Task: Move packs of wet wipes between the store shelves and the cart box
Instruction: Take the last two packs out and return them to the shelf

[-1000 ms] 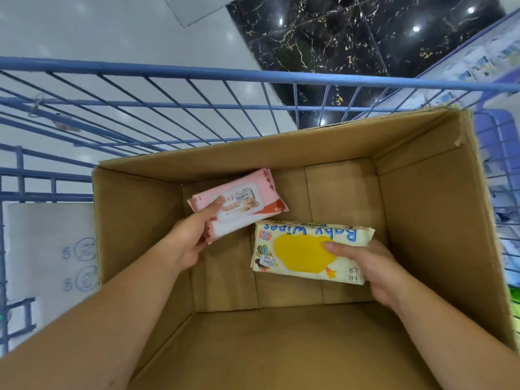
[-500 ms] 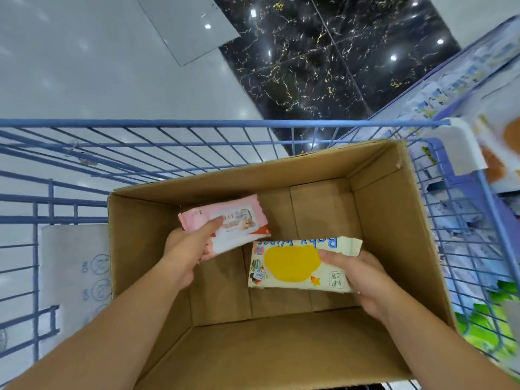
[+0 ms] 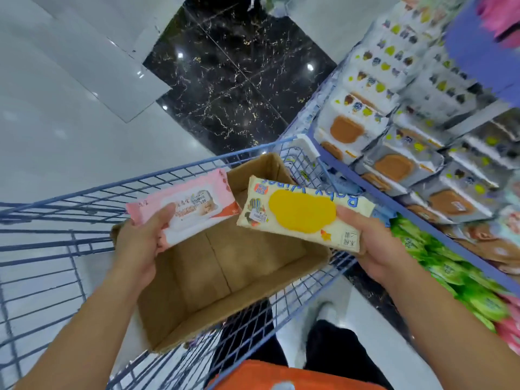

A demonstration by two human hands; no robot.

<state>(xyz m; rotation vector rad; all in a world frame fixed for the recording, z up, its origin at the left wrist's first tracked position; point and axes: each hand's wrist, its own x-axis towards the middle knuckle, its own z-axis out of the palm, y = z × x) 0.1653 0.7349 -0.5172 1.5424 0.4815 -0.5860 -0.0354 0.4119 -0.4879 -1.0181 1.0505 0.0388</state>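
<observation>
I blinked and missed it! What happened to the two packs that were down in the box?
Both came up out of the cardboard box: the left hand lifted the pink pack, the right hand lifted the yellow pack, and both are held above it. Each hand kept its grip; the box stayed in the cart.

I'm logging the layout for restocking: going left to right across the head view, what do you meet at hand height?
left hand → pink wipes pack → yellow-lidded Baby Wipes pack → right hand → green packs on the shelf
</observation>
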